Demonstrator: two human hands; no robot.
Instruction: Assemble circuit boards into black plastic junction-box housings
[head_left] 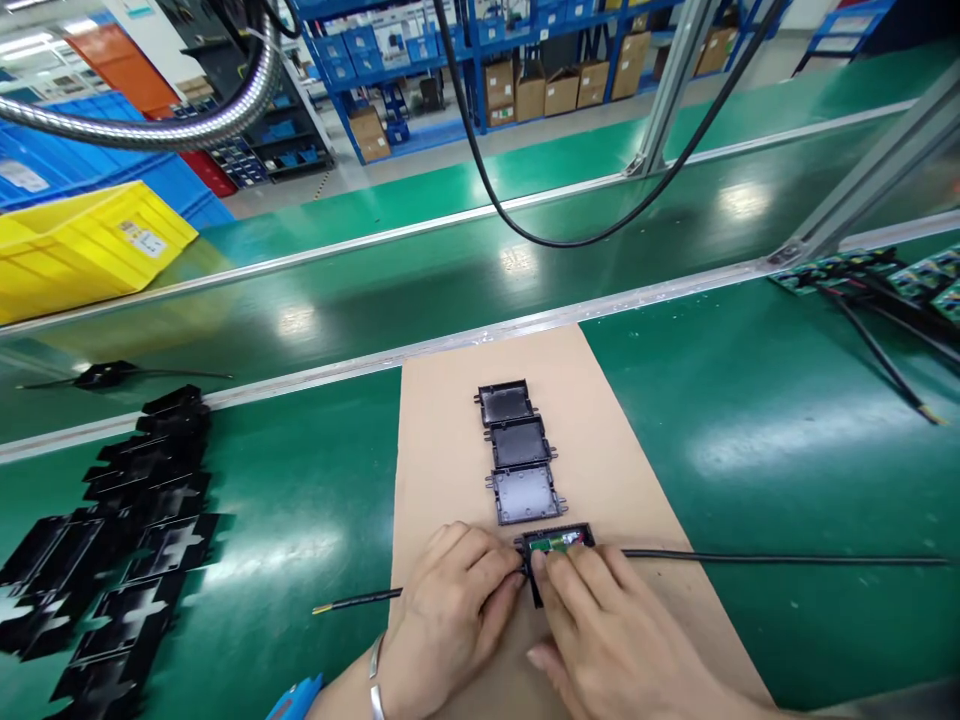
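My left hand (454,610) is pinching at the left end of the near case (583,530), thumb and fingertips nearly closed around the cable (364,600) there. My right hand (600,610) is pressing its fingers, slightly spread and not closed, over the board (555,541) inside. The near case is lying on the cardboard (435,450), just below three empty cases (517,442). A second cable (780,558) is running rightward from it.

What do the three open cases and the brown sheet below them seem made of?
The open cases look like black moulded plastic, slightly shiny: thin walls, small side tabs. The brown sheet seems matte cardboard, perhaps thick paper: plain tan, without the green surface's glare.
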